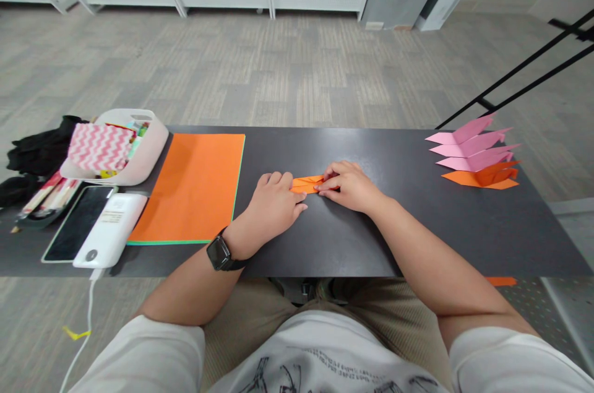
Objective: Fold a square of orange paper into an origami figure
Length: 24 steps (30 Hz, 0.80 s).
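A narrow strip of folded orange paper (305, 184) lies flat on the dark table in front of me. My left hand (275, 206) covers its left end, fingers pressing it down against the tabletop. At the other end, my right hand (350, 186) pinches the paper between thumb and fingers. Parts of both ends are hidden beneath the fingers. To the left of my left hand is a stack of orange paper sheets (192, 189), with a green edge showing below.
Pink folded paper figures (473, 142) and an orange one (485, 177) stand at the table's right. On the left are a white basket (151, 148), a phone (78, 226) and a white power bank (111, 229) with a cable (83, 325) hanging over the front edge.
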Each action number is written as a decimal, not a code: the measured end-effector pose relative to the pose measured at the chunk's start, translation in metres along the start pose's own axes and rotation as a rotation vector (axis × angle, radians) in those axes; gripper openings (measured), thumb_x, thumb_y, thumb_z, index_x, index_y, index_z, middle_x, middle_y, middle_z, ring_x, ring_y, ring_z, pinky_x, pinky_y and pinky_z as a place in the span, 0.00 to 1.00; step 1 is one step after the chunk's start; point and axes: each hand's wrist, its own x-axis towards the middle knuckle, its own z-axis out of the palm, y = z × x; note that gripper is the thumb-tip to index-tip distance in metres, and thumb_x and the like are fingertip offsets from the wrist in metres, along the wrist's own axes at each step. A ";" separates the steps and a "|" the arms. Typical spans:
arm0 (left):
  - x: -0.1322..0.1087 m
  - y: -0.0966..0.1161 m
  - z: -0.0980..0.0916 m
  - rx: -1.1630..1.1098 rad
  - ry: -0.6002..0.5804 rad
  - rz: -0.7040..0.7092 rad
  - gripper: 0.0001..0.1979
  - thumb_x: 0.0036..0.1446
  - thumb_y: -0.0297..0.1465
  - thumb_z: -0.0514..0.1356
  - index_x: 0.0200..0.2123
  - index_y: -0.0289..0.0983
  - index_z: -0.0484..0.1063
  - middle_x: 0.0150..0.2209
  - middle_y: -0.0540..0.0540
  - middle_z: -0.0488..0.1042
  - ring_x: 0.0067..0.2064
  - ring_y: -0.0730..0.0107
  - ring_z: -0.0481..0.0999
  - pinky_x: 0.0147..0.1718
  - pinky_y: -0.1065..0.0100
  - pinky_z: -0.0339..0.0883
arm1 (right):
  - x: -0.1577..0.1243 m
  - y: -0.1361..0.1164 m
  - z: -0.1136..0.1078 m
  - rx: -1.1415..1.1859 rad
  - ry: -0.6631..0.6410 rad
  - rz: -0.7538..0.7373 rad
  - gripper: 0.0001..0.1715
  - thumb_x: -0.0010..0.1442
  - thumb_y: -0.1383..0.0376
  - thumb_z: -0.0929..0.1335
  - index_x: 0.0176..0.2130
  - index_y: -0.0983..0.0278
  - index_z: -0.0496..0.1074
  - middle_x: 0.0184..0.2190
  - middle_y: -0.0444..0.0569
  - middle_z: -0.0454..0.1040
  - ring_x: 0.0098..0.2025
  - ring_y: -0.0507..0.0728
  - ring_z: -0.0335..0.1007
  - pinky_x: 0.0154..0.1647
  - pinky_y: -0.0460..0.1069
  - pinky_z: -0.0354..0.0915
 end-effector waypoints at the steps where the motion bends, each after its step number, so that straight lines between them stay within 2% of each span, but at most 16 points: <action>1: 0.000 -0.001 0.000 -0.003 -0.002 -0.013 0.14 0.70 0.44 0.65 0.50 0.46 0.88 0.49 0.38 0.76 0.52 0.47 0.73 0.55 0.45 0.67 | 0.000 0.000 0.000 -0.001 0.003 -0.003 0.07 0.66 0.61 0.77 0.43 0.47 0.88 0.45 0.47 0.80 0.49 0.61 0.72 0.55 0.60 0.62; 5: -0.003 0.000 -0.003 0.040 -0.026 -0.032 0.14 0.70 0.44 0.65 0.48 0.45 0.88 0.49 0.37 0.77 0.52 0.46 0.73 0.53 0.47 0.66 | 0.000 0.000 0.001 -0.007 0.005 -0.013 0.07 0.66 0.61 0.78 0.43 0.48 0.88 0.45 0.47 0.80 0.49 0.61 0.72 0.54 0.59 0.61; 8: -0.004 0.001 -0.007 0.062 -0.073 -0.023 0.14 0.70 0.42 0.66 0.50 0.44 0.88 0.49 0.37 0.78 0.53 0.46 0.74 0.51 0.49 0.67 | 0.000 0.001 0.001 -0.011 0.005 -0.020 0.07 0.66 0.62 0.78 0.44 0.48 0.88 0.45 0.48 0.80 0.48 0.61 0.72 0.52 0.59 0.61; 11: -0.001 -0.007 -0.012 0.016 -0.076 -0.046 0.12 0.70 0.42 0.66 0.47 0.45 0.88 0.47 0.39 0.79 0.50 0.49 0.77 0.48 0.52 0.68 | 0.000 0.001 0.001 -0.007 0.010 -0.026 0.06 0.66 0.62 0.78 0.43 0.49 0.88 0.45 0.48 0.80 0.48 0.61 0.72 0.51 0.58 0.60; 13: 0.004 -0.018 -0.014 -0.034 -0.009 -0.077 0.12 0.72 0.40 0.65 0.42 0.43 0.88 0.44 0.41 0.80 0.46 0.53 0.78 0.46 0.54 0.68 | 0.000 0.002 0.001 -0.003 0.014 -0.034 0.06 0.66 0.61 0.78 0.43 0.49 0.88 0.45 0.48 0.80 0.48 0.61 0.72 0.51 0.58 0.60; 15: 0.010 -0.028 -0.013 -0.098 0.154 -0.127 0.11 0.72 0.37 0.64 0.41 0.41 0.87 0.44 0.42 0.81 0.45 0.56 0.78 0.46 0.55 0.69 | 0.000 0.003 0.001 -0.001 0.012 -0.044 0.06 0.66 0.61 0.78 0.43 0.49 0.88 0.45 0.48 0.80 0.48 0.61 0.72 0.51 0.58 0.60; 17: 0.016 -0.034 -0.006 -0.179 0.297 -0.098 0.08 0.70 0.35 0.66 0.42 0.40 0.85 0.46 0.43 0.81 0.47 0.57 0.78 0.49 0.56 0.70 | -0.001 0.005 0.002 -0.001 0.007 -0.055 0.06 0.67 0.60 0.78 0.44 0.49 0.88 0.46 0.48 0.80 0.49 0.61 0.72 0.52 0.58 0.59; 18: 0.019 -0.035 0.000 -0.218 0.320 -0.030 0.06 0.70 0.34 0.66 0.43 0.41 0.85 0.47 0.44 0.82 0.48 0.58 0.79 0.51 0.57 0.70 | -0.001 0.006 0.003 0.000 0.006 -0.060 0.06 0.67 0.60 0.78 0.44 0.49 0.88 0.46 0.48 0.80 0.49 0.61 0.72 0.52 0.58 0.59; 21: 0.029 -0.030 0.021 -0.266 0.314 0.128 0.06 0.71 0.33 0.65 0.45 0.44 0.84 0.49 0.46 0.82 0.49 0.59 0.79 0.53 0.57 0.70 | -0.002 0.009 0.004 0.005 0.006 -0.070 0.08 0.67 0.60 0.77 0.46 0.48 0.87 0.47 0.48 0.80 0.50 0.61 0.71 0.54 0.59 0.58; 24: 0.038 -0.025 0.039 -0.268 0.251 0.198 0.07 0.70 0.36 0.66 0.46 0.45 0.84 0.52 0.47 0.82 0.50 0.59 0.80 0.54 0.56 0.70 | -0.003 0.010 0.003 -0.001 0.008 -0.079 0.09 0.68 0.60 0.76 0.48 0.48 0.87 0.47 0.48 0.80 0.51 0.61 0.71 0.55 0.59 0.57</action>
